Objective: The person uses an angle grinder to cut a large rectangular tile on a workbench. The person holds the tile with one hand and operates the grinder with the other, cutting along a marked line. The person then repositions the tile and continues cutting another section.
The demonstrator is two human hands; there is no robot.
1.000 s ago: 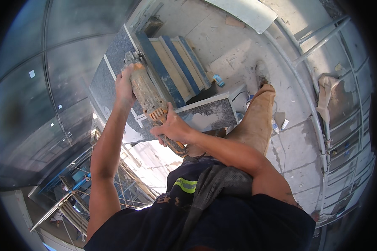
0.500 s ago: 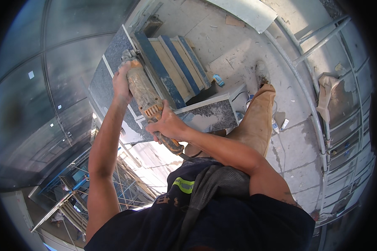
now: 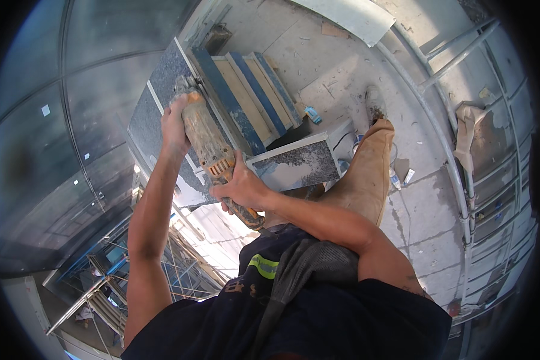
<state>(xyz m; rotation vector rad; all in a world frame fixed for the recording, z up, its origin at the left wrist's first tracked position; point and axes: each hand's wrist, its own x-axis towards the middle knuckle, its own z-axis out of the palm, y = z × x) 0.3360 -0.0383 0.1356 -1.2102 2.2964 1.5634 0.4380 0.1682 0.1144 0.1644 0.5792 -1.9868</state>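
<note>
Both my hands hold an angle grinder (image 3: 206,129), dusty grey and orange, which slants from upper left down toward my waist. My left hand (image 3: 175,125) is wrapped around its left side just behind the head. Around the rear handle, my right hand (image 3: 244,187) is closed. The grinder's head lies over the edge of a speckled dark stone panel (image 3: 169,65); its disc is hidden from me. A second stone slab (image 3: 297,165) with a pale edge and white smears lies to the right of my right hand.
Blue-and-tan wooden boards (image 3: 252,99) stand beside the stone. Metal railings (image 3: 429,114) curve along the right, with a tan cloth (image 3: 469,135) hung there. Dark glass panels (image 3: 30,108) fill the left, above scaffolding (image 3: 111,273). A small blue packet (image 3: 312,115) lies on the dusty floor.
The grinder and both hands have shifted very slightly downward and to the right. The grip of each hand stays the same.
</note>
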